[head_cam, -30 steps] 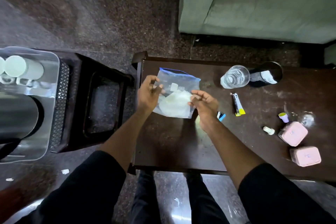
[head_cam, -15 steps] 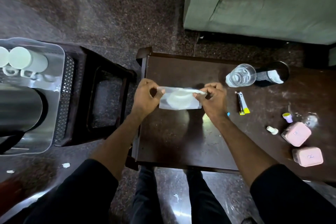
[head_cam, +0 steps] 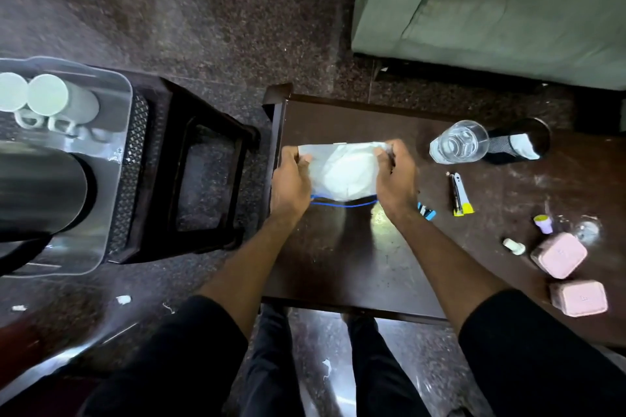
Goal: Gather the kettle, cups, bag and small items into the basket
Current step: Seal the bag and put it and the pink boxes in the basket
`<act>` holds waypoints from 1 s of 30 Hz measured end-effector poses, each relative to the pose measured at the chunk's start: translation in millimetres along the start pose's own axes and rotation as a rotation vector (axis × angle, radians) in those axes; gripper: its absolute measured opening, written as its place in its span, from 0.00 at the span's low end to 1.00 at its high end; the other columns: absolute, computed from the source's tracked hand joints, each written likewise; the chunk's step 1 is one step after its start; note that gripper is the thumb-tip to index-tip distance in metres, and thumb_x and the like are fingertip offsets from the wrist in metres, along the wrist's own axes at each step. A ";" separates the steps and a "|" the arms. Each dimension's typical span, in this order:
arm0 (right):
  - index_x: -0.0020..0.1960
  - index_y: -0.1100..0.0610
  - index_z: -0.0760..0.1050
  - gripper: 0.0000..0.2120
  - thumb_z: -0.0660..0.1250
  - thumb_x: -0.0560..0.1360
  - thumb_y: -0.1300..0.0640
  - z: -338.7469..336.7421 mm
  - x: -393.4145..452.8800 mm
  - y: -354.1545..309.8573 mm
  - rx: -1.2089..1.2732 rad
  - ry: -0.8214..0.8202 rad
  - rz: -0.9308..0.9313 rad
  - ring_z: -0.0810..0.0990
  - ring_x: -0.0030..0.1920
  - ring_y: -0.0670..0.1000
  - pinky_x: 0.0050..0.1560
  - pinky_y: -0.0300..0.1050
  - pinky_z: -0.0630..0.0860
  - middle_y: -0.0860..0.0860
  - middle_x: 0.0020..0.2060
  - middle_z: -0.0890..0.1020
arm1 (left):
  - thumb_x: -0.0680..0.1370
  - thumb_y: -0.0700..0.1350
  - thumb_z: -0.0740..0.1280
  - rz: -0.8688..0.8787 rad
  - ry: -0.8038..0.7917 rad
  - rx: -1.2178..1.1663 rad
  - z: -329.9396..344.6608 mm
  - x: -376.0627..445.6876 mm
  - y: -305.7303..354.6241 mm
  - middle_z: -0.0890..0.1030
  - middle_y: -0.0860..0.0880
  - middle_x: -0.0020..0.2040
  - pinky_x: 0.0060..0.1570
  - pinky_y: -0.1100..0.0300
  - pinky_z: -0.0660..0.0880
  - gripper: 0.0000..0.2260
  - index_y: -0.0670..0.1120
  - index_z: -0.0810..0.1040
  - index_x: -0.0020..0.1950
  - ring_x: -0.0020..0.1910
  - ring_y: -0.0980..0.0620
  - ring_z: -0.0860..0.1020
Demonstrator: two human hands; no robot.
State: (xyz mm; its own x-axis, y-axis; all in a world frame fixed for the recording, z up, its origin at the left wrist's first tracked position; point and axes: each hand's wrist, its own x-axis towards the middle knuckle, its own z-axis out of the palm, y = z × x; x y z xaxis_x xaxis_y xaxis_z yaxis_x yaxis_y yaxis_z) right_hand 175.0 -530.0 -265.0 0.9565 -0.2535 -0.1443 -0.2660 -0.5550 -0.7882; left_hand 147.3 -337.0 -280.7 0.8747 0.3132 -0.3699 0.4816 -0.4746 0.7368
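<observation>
A clear zip bag (head_cam: pixel 342 173) with a blue seal edge and something white inside lies on the dark wooden table (head_cam: pixel 355 264). My left hand (head_cam: pixel 291 179) grips its left end and my right hand (head_cam: pixel 394 179) grips its right end; the blue seal faces me. At the far left a clear plastic basket (head_cam: pixel 115 179) holds a steel kettle (head_cam: pixel 37 193) and two white cups (head_cam: pixel 57 101). On the table's right lie a nail clipper (head_cam: pixel 459 195), a small blue item (head_cam: pixel 426 211), two pink boxes (head_cam: pixel 559 254), a purple cap (head_cam: pixel 543 223) and a white cap (head_cam: pixel 513 245).
A glass of water (head_cam: pixel 459 142) and a dark cylinder (head_cam: pixel 518 142) stand at the table's far right. The basket sits on a dark stool (head_cam: pixel 203 179) left of the table. A green sofa (head_cam: pixel 491 10) stands behind. Scraps of paper litter the floor.
Both hands have turned the bag over: it lay flat with the blue seal at the far edge, was folded into a narrow strip, and now the seal is at the near edge.
</observation>
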 end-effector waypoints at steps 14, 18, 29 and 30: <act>0.43 0.54 0.79 0.10 0.71 0.76 0.48 41.9 18.5 -102.1 0.136 -0.131 -0.006 0.74 0.34 0.42 0.37 0.49 0.74 0.47 0.32 0.80 | 0.65 0.57 0.82 -0.088 0.078 -0.468 -96.6 7.5 14.6 0.83 0.47 0.60 0.55 0.48 0.84 0.34 0.48 0.75 0.67 0.56 0.49 0.84; 0.46 0.56 0.80 0.07 0.76 0.73 0.54 74.5 6.9 -163.7 0.405 -0.196 0.093 0.78 0.35 0.49 0.37 0.50 0.76 0.56 0.35 0.84 | 0.67 0.52 0.82 -0.056 0.286 -0.546 -148.5 2.8 15.3 0.82 0.45 0.60 0.57 0.43 0.82 0.30 0.47 0.75 0.65 0.57 0.46 0.84; 0.47 0.49 0.81 0.14 0.76 0.62 0.55 184.4 -23.8 -277.0 0.227 -0.442 0.008 0.79 0.36 0.48 0.38 0.48 0.78 0.49 0.36 0.81 | 0.79 0.39 0.69 0.068 0.626 -0.343 -258.4 -18.5 -28.1 0.77 0.54 0.64 0.63 0.64 0.75 0.20 0.52 0.74 0.69 0.64 0.57 0.77; 0.47 0.49 0.81 0.13 0.74 0.63 0.57 195.5 -27.1 -284.7 0.199 -0.471 -0.022 0.79 0.36 0.47 0.39 0.48 0.78 0.47 0.36 0.81 | 0.79 0.38 0.69 0.077 0.640 -0.265 -265.1 -17.8 -37.1 0.76 0.54 0.63 0.62 0.68 0.73 0.19 0.52 0.76 0.68 0.63 0.60 0.75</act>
State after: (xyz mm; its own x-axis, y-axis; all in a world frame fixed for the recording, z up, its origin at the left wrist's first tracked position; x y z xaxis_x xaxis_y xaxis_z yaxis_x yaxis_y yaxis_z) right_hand 248.1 -210.2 -153.7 0.9238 0.1670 -0.3444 -0.2610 -0.3833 -0.8860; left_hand 99.3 -106.9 -151.4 0.6622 0.7485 0.0355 0.3186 -0.3241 0.8908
